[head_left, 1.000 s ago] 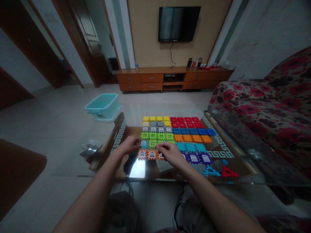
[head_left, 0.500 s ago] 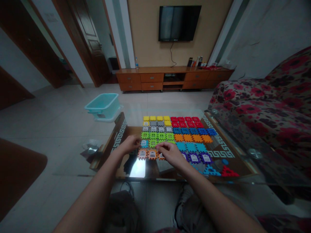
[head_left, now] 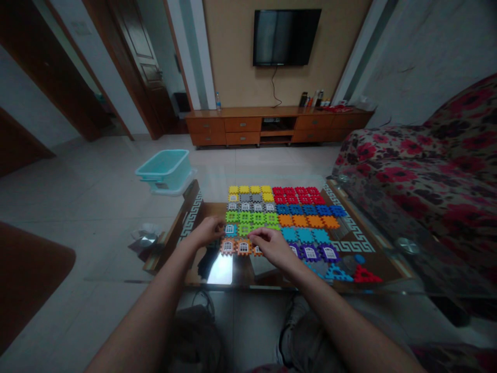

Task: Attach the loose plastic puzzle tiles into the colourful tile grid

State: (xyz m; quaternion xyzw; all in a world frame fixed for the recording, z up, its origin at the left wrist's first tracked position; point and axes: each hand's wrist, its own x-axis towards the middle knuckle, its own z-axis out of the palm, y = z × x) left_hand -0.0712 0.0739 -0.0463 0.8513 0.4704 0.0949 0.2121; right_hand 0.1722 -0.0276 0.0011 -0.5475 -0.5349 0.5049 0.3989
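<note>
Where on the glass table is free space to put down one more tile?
Bare glass lies near the edge, below the orange window tiles. More lies left of the left hand. The tile grid is packed; the right hand covers its near edge.

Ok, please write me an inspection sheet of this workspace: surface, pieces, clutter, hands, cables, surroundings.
Surface: glass table with a patterned border.
Job's things: interlocking plastic tiles laid flat in colour rows; orange window tiles nearest.
Clutter: red triangle piece and blue triangle piece loose at the near edge.
Hands: left hand and right hand rest on tiles; grip unclear.
Cables: TV cable on the wall.
Surroundings: teal bin, floral sofa, TV cabinet.
</note>
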